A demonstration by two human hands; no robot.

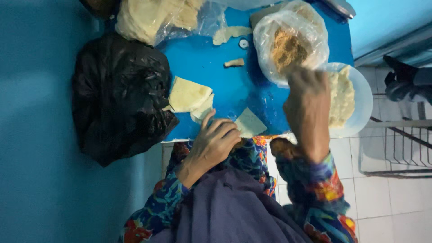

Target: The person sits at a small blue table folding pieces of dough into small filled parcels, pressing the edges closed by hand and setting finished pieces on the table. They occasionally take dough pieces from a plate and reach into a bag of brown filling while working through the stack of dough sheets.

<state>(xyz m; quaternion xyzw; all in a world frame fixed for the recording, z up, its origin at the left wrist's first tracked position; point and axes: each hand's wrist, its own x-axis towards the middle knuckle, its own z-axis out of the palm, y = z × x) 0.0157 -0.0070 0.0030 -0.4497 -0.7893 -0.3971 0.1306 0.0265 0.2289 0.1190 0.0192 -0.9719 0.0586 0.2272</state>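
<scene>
Head view looks straight down on a blue counter [202, 60]. The left hand [215, 140] rests at the near edge, fingers [227, 130] curled and pinching the corner of a pale triangular dough sheet [250, 122] that lies flat on the counter. The right hand [307, 100] is lifted and blurry, sitting over the rim of a clear plastic bag of brownish shredded filling [288, 47]; can't tell if its fingers are open or closed on anything. Just right of it, a white plate [365, 101] holds a stack of pale pieces [342, 96] and hangs past the counter edge. 2 more folded sheets [189, 95] lie left of the left hand, touching a black plastic bag [119, 96]. A bag of round wrappers [148, 18] sits at the far end.
</scene>
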